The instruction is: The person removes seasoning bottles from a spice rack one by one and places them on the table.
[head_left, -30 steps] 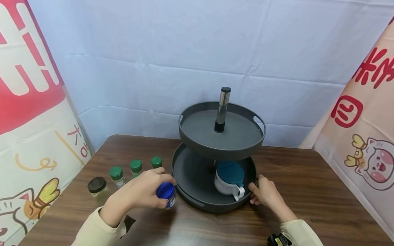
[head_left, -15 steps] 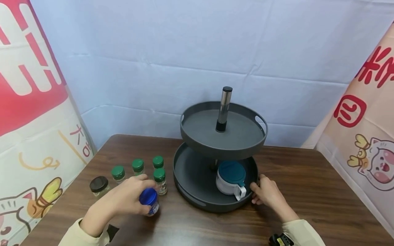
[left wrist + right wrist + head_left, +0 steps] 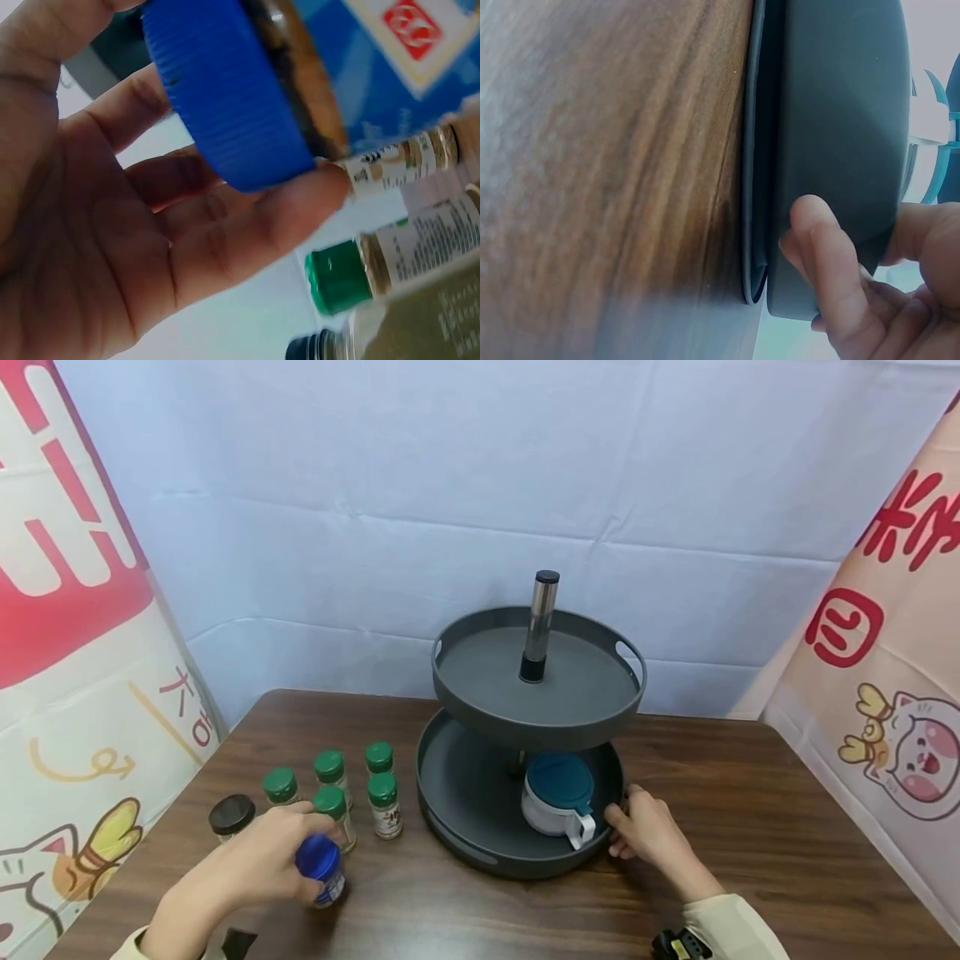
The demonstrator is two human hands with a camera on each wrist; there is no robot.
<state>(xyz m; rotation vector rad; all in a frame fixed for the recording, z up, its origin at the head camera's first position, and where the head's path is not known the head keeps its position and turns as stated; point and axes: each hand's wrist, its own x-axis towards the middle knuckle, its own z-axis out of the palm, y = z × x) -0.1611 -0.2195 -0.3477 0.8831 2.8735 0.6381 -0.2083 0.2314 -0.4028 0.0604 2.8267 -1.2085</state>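
My left hand (image 3: 258, 856) grips a small jar by its blue screw lid (image 3: 318, 858), left of the stand and close to the green-capped spice bottles (image 3: 384, 806). In the left wrist view the jar (image 3: 360, 67) shows a blue label and brown contents, with thumb and fingers round its lid. My right hand (image 3: 652, 835) holds the right rim of the lower tray (image 3: 472, 793) of a dark grey two-tier stand. Its thumb lies on the inner side and its fingers (image 3: 832, 262) on the outer wall. A white handled pot with a teal lid (image 3: 558, 785) sits in that tray.
Several green-capped bottles stand left of the stand on the wooden table (image 3: 720, 793). A black-lidded jar (image 3: 232, 816) stands behind my left hand. The upper tray (image 3: 487, 681) carries a metal post (image 3: 540, 622) and overhangs the lower one. Cloth hangs behind and at both sides.
My left hand has moved left, carrying the blue-lidded jar away from the lower tray. Green-capped bottles it covered now show. The right hand stays at the tray rim.
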